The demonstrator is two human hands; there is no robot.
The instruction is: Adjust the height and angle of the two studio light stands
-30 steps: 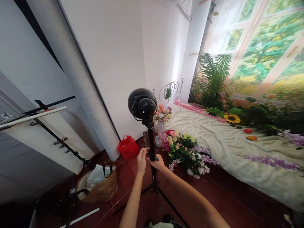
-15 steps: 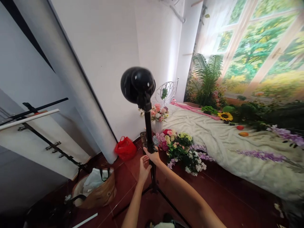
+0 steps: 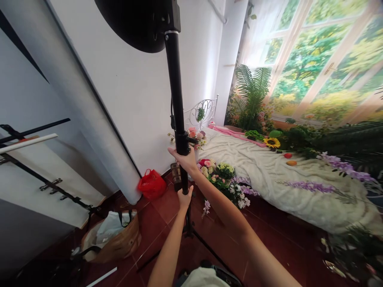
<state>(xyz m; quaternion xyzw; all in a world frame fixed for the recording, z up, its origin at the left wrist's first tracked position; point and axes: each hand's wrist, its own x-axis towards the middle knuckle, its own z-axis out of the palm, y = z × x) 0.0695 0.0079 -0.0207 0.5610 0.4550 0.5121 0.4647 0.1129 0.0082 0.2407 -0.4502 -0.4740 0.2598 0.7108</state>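
Note:
A black light stand [image 3: 176, 87] rises in front of me with its legs spread on the floor. At its top sits a large black rounded lamp head [image 3: 137, 24], cut off by the upper edge of the view. My right hand [image 3: 187, 160] wraps round the pole just under a black collar with a knob [image 3: 183, 142]. Lower down, my left hand [image 3: 184, 198] is closed round the thinner part of the pole. Some fingers of both hands are hidden behind the pole.
To the right stands a bed with a cream blanket [image 3: 239, 155], with artificial flowers [image 3: 221, 171] heaped beside it. A red bag [image 3: 152, 184] and a woven basket [image 3: 119, 239] lie on the tiled floor at left, near a backdrop rack [image 3: 44, 171].
The lamp head has gone up and looms closer as the pole lengthened. My right hand rose with the collar. My left hand, loosely open before, now grips the pole lower down.

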